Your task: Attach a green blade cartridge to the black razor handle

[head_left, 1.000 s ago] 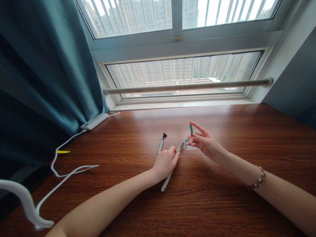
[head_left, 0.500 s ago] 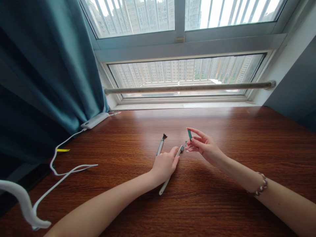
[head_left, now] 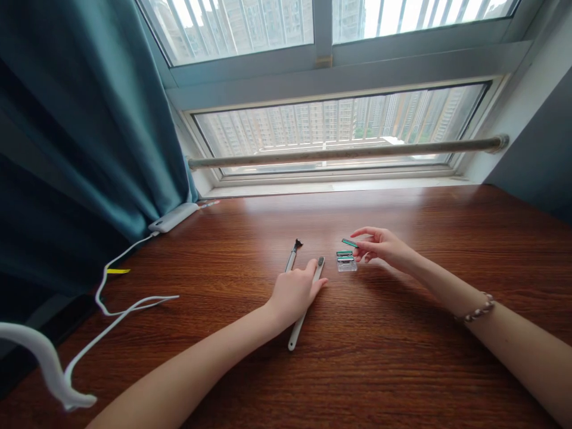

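Observation:
My left hand rests low over the table with its thumb stretched out to the right, apart from the index finger. Beneath it lies a white toothbrush with a grey bristled head, crossing between thumb and index. A grey razor handle with a black tip lies left of the brush, its lower end hidden under that hand. Between the thumb and fingers of my right hand is a thin razor cartridge with a green strip. Just below it sits a small clear case with green-striped cartridges in it.
A white power strip lies by the blue curtain, with a white cable running from it. A curved white object stands at the lower left. A metal rail crosses the window behind the table.
My right hand has turned the cartridge from upright to nearly flat and shifted right, uncovering the clear case. The toothbrush head has swung left, and my left thumb has spread away from it.

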Action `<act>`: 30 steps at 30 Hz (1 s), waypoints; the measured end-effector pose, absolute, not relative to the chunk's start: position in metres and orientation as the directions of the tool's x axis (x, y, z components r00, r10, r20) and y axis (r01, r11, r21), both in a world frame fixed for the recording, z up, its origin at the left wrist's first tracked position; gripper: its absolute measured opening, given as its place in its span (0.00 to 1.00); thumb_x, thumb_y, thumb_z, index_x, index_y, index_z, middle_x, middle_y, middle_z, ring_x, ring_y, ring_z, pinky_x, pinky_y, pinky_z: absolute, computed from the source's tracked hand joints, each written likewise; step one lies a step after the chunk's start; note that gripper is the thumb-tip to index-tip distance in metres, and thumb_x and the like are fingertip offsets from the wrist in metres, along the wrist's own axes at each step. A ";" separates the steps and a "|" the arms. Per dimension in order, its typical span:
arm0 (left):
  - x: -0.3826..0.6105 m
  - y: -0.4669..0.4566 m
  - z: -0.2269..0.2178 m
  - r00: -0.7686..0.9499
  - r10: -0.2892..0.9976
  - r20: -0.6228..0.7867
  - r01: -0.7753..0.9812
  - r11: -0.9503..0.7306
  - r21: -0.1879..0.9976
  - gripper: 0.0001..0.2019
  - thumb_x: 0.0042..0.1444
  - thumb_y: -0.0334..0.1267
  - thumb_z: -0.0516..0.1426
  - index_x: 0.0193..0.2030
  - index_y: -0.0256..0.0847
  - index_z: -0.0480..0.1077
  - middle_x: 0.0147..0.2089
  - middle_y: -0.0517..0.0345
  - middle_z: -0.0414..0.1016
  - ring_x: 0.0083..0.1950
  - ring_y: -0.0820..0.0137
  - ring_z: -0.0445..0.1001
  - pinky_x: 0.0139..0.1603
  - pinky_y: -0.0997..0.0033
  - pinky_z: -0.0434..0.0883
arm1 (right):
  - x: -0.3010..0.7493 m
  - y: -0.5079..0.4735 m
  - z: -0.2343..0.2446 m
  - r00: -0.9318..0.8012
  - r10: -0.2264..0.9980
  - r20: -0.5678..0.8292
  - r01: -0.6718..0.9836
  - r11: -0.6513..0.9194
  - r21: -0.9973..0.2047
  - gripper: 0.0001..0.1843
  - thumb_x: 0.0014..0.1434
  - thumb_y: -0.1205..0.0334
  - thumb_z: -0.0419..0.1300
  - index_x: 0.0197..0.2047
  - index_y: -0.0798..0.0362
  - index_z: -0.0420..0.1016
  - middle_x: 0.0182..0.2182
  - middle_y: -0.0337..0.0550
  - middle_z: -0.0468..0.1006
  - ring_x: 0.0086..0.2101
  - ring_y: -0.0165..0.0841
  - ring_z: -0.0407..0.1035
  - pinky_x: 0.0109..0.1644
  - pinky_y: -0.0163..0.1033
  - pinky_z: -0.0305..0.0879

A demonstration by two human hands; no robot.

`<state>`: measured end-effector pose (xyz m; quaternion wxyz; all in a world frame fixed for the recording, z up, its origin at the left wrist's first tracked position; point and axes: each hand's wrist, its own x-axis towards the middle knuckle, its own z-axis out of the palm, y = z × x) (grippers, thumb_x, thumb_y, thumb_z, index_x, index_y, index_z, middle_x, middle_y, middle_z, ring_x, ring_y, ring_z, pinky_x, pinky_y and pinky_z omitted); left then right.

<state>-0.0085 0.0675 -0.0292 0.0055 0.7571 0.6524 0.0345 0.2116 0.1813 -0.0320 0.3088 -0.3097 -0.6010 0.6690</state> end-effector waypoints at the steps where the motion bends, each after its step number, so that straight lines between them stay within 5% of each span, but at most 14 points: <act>1: -0.008 0.071 -0.027 0.169 0.983 0.068 0.983 -0.173 0.054 0.21 0.57 0.52 0.42 0.51 0.43 0.59 0.31 0.52 0.73 0.33 0.61 0.73 0.32 0.67 0.65 | 0.211 0.181 -0.033 -0.624 0.780 -0.045 -0.058 -0.104 -0.993 0.20 0.49 0.58 0.62 0.45 0.55 0.66 0.27 0.45 0.77 0.26 0.30 0.71 0.27 0.32 0.66; 7: 0.003 0.112 -0.021 0.448 0.857 0.255 0.860 -0.491 0.138 0.28 0.45 0.52 0.57 0.50 0.39 0.61 0.50 0.47 0.66 0.52 0.59 0.62 0.52 0.61 0.59 | 0.210 0.178 -0.031 -0.617 0.785 -0.061 -0.228 -0.253 -0.940 0.18 0.48 0.61 0.63 0.43 0.55 0.71 0.30 0.43 0.76 0.30 0.29 0.71 0.32 0.31 0.67; 10: 0.010 0.132 -0.029 0.477 0.851 0.221 0.816 -0.522 0.248 0.34 0.39 0.54 0.60 0.51 0.40 0.61 0.58 0.44 0.58 0.60 0.55 0.51 0.57 0.53 0.52 | 0.210 0.176 -0.029 -0.616 0.785 -0.059 -0.248 -0.264 -0.932 0.14 0.48 0.61 0.63 0.38 0.57 0.73 0.31 0.45 0.76 0.31 0.31 0.72 0.32 0.32 0.67; 14: 0.013 0.142 -0.037 0.484 0.864 0.141 0.781 -0.499 0.375 0.27 0.41 0.51 0.60 0.49 0.42 0.64 0.57 0.46 0.59 0.62 0.54 0.47 0.58 0.46 0.48 | 0.205 0.169 -0.024 -0.590 0.805 -0.060 -0.245 -0.250 -0.937 0.12 0.47 0.60 0.63 0.36 0.57 0.73 0.33 0.48 0.77 0.32 0.33 0.73 0.32 0.34 0.67; 20: 0.010 0.129 -0.031 0.297 0.911 0.286 0.640 -0.413 0.648 0.23 0.41 0.44 0.62 0.45 0.39 0.63 0.49 0.48 0.67 0.54 0.60 0.63 0.54 0.58 0.60 | 0.193 0.155 -0.017 -0.412 0.910 -0.047 -0.325 -0.195 -0.925 0.09 0.45 0.64 0.64 0.32 0.57 0.76 0.30 0.43 0.76 0.29 0.26 0.69 0.30 0.27 0.65; 25: 0.017 0.111 -0.018 0.186 0.976 0.110 0.279 -0.160 0.947 0.24 0.44 0.38 0.61 0.47 0.41 0.58 0.45 0.49 0.69 0.35 0.67 0.74 0.38 0.62 0.72 | 0.187 0.146 -0.013 -0.340 0.940 -0.018 -0.399 -0.162 -0.902 0.10 0.43 0.65 0.65 0.33 0.56 0.75 0.28 0.40 0.74 0.27 0.23 0.66 0.29 0.26 0.63; 30: 0.024 0.098 0.000 0.198 0.980 -0.020 -0.025 0.026 0.999 0.25 0.42 0.32 0.61 0.47 0.41 0.55 0.40 0.49 0.71 0.28 0.70 0.74 0.32 0.62 0.73 | 0.186 0.140 -0.008 -0.351 0.936 -0.011 -0.400 -0.161 -0.902 0.09 0.42 0.65 0.66 0.30 0.55 0.74 0.25 0.37 0.72 0.27 0.24 0.66 0.29 0.28 0.63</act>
